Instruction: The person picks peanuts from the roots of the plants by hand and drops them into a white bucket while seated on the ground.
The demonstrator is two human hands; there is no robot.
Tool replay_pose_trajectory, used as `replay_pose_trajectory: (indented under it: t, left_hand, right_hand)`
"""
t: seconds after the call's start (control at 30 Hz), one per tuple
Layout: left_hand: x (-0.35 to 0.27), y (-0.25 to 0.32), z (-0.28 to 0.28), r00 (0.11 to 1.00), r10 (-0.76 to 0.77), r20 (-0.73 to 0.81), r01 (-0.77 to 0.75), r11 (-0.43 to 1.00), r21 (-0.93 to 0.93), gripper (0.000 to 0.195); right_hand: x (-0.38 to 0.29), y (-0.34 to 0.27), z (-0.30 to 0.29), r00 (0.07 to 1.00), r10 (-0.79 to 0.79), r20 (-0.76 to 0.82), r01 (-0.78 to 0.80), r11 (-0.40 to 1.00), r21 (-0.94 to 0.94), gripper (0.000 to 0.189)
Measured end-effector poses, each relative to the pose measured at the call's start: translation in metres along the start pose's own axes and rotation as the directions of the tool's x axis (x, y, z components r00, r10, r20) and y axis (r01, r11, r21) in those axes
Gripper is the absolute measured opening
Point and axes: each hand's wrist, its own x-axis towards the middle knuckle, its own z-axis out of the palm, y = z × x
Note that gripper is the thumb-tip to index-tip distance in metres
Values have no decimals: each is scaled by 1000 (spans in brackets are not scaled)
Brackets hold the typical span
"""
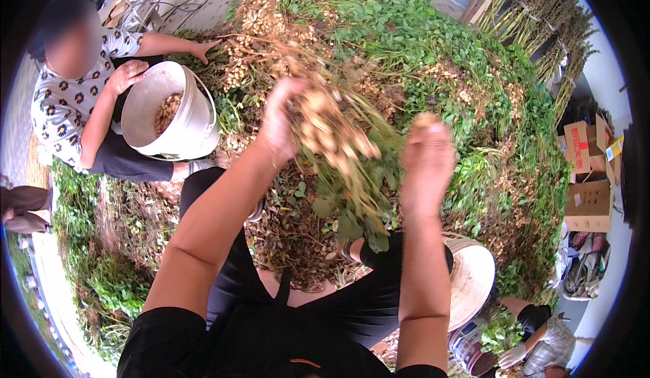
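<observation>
My left hand grips a bunch of uprooted peanut plants by the root end, with tan pods hanging from it. Green stems and leaves of the bunch trail down between my knees, blurred by motion. To the right of the bunch and apart from it, my right hand is raised with its fingers curled. At its fingertips shows a tan peanut pod, also blurred; whether more pods sit inside the hand is hidden. Beside my right leg stands a white bucket, and my forearm hides part of its rim.
A heap of peanut plants spreads ahead and to the right. At left, a co-worker holds a white bucket with some peanuts in it. Another person works at lower right by a dark bucket. Cardboard boxes line the right wall.
</observation>
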Motion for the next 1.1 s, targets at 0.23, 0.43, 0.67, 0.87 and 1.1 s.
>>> replay_pose_trajectory:
  t: [0.23, 0.43, 0.67, 0.87, 1.1]
  left_hand:
    - [8, 24, -19, 992, 80, 101, -46, 952, -303, 29]
    - [14, 15, -14, 996, 23, 87, 1, 964, -265, 25]
    - [9, -1, -10, 986, -33, 161, 69, 973, -222, 30]
    - [12, -1, -16, 975, -21, 222, 67, 977, -204, 30]
    - [9, 3, -13, 942, -80, 325, 135, 979, -152, 28]
  right_hand:
    - [38, -7, -44, 980, -8, 198, -103, 832, 545, 30]
    - [14, 0, -15, 885, 5, 465, -119, 969, 216, 26]
    - [2, 1, 13, 878, -143, 456, 292, 916, -274, 25]
    - [5, -2, 9, 837, -33, 546, 188, 954, -232, 23]
    - [4, 5, 0, 797, 22, 603, 184, 943, -277, 24]
